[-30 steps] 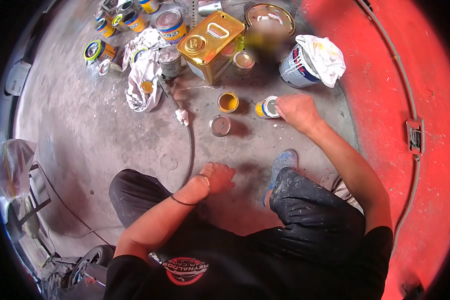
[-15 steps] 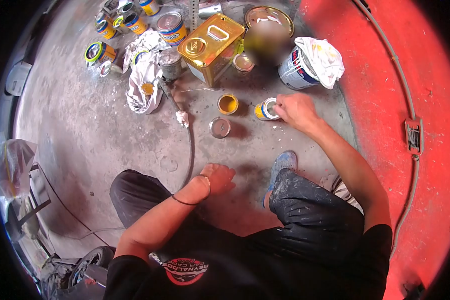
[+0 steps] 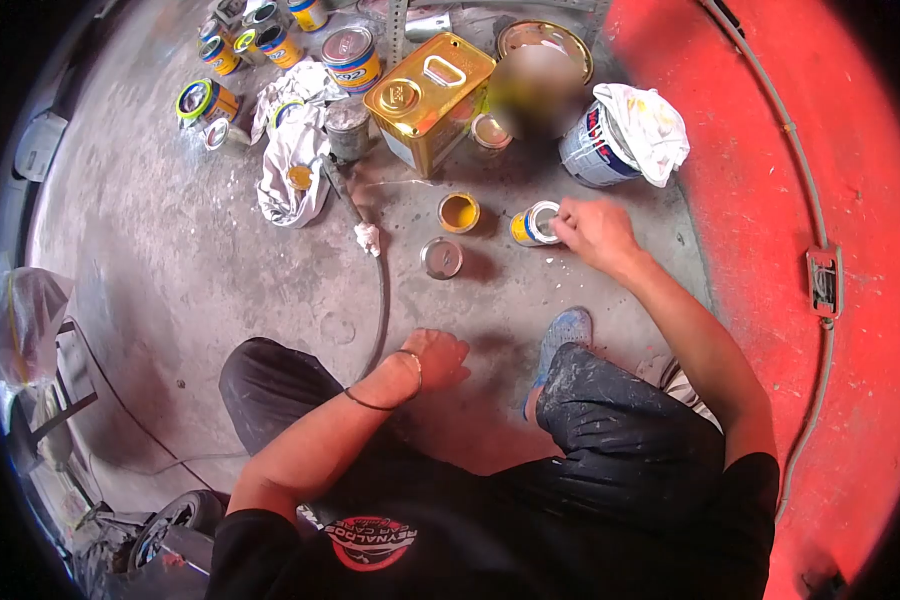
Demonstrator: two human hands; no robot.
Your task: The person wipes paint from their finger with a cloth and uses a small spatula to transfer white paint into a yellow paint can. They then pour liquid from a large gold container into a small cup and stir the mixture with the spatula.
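Observation:
My right hand [image 3: 596,232] is closed at the right rim of a small yellow-and-blue can [image 3: 523,229] with a silvery top; what its fingers pinch, if anything, is hidden. To the left of that can, an open tin of yellow-orange paint [image 3: 459,212] stands on the concrete. Just below it is a tin with a greyish top [image 3: 441,258]. My left hand [image 3: 437,358] hangs in front of my body with its fingers loosely curled, apart from the tins, and I cannot make out anything in it.
A gold rectangular can [image 3: 425,100] stands beyond the tins. A large white bucket [image 3: 595,150] has a white cloth [image 3: 650,130] on top. Several paint cans and a crumpled white cloth [image 3: 288,185] lie upper left. A hose [image 3: 382,310] crosses the floor.
The view has shifted slightly, so the cans appear a little lower and to the right. My right hand remains at the small can's rim, and my left hand has barely moved.

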